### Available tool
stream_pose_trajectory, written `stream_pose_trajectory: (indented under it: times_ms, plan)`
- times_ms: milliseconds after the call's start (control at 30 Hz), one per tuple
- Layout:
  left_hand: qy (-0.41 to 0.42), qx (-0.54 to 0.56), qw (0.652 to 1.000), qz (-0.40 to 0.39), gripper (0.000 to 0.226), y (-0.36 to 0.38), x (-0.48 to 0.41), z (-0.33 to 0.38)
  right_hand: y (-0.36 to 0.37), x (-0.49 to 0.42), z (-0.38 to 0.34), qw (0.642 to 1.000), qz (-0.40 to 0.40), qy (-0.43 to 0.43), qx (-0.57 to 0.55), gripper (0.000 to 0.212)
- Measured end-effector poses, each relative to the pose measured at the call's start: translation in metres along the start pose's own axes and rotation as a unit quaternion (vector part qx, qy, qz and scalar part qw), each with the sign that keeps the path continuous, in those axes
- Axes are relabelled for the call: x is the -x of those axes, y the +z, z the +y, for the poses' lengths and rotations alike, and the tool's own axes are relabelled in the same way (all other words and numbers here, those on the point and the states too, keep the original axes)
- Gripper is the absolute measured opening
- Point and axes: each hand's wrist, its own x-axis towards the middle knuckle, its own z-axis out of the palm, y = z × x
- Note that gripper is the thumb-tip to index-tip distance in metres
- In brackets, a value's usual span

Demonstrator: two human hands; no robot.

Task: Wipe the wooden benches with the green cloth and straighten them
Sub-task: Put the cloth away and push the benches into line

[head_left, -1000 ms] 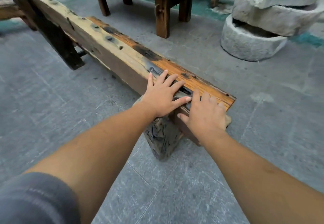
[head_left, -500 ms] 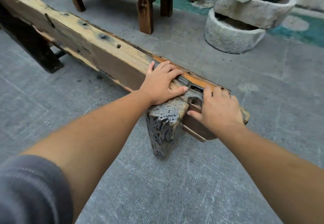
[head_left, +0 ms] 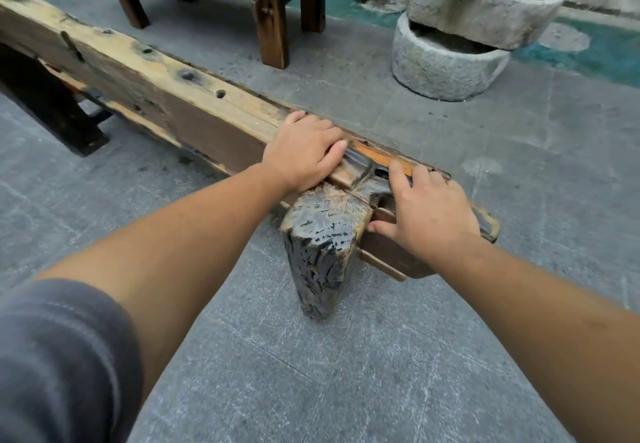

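Head view. A long wooden bench (head_left: 156, 96) runs from upper left to centre across the grey floor (head_left: 381, 356), its near end under my hands. My left hand (head_left: 301, 151) grips the seat plank, fingers curled over the far edge. My right hand (head_left: 429, 214) clasps the very end, fingers on top, thumb pressed to the side face just beside the charred leg (head_left: 322, 252). The plank seems tipped toward me, but with the wide lens I'm not certain. Stone troughs (head_left: 446, 61) are stacked at upper right, well apart.
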Motion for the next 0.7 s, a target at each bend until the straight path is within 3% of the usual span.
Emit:
stream_pose_trajectory:
  times_ms: [133,267,433,700]
  plan:
    - [0.013,0.006,0.997,0.071,0.056,0.010,0.000,-0.014,0.005,-0.004,0.001,1.000,-0.010,-0.009,0.000,0.111]
    - [0.008,-0.030,0.998,0.046,0.060,0.010,-0.020,-0.009,0.003,-0.018,0.013,0.999,-0.022,-0.024,-0.010,0.109]
    - [-0.002,-0.034,0.995,0.095,0.058,0.033,-0.060,-0.012,0.013,-0.059,0.045,1.000,-0.003,-0.018,0.002,0.106]
    - [-0.010,-0.060,0.994,0.089,0.052,0.054,-0.118,-0.016,0.022,-0.111,0.087,0.999,0.004,-0.040,-0.012,0.107]
